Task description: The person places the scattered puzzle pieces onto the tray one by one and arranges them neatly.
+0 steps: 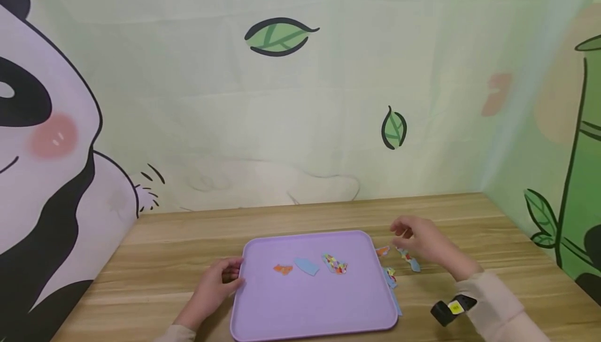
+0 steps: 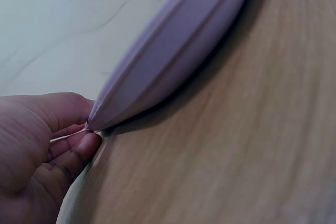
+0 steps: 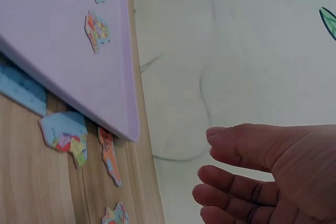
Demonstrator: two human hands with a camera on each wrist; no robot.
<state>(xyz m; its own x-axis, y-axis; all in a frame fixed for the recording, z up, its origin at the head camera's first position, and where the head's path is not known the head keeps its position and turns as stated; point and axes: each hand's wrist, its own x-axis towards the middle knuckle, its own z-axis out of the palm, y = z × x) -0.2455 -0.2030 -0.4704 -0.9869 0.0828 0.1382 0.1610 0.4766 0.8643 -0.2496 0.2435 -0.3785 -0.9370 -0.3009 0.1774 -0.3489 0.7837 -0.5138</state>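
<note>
A lilac tray (image 1: 310, 305) lies on the wooden table. My left hand (image 1: 213, 287) grips its left edge, and in the left wrist view the fingertips pinch the tray's rim (image 2: 152, 66). Three flat puzzle pieces rest in the tray: a small orange one (image 1: 283, 269), a light blue one (image 1: 307, 266) and a map-like patchwork one (image 1: 335, 265). With loosely bent fingers and nothing held, my right hand (image 1: 424, 237) hovers beyond the tray's right side. Below it lies a blue-tipped coloured piece (image 1: 414, 265); an orange piece (image 3: 109, 158) is nearby.
Along the tray's right edge, a blue-and-patchwork piece (image 3: 65, 132) and a long blue piece (image 3: 21, 90) lie partly under the rim. The table (image 1: 188, 237) meets a printed backdrop (image 1: 211, 123) with a panda and leaves. A black strap device (image 1: 453, 308) sits at my right wrist.
</note>
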